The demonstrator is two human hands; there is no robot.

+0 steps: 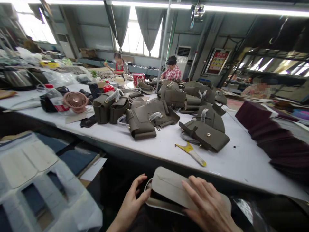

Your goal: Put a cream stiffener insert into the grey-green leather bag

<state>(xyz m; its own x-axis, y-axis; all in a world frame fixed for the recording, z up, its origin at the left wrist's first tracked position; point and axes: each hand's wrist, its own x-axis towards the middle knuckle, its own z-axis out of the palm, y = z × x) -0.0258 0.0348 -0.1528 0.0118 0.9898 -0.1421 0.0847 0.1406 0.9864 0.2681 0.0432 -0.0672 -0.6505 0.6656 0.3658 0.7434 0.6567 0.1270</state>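
The rim of a rounded taupe leather panel [169, 187] is being pinched by the half-closed left grip [131, 201] below the white worktop [154, 154], and its face is being pressed by the open right grip [207, 206]; seeming light and semi-stiff, it is best held by the edges.

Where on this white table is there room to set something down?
Bare white tabletop shows along the near edge, left of the yellow-handled tool and below the olive-grey handbags. Another patch lies right of the tool, between the flap bag and the burgundy leather stack. It's crowded mid-table and around the pink fan.
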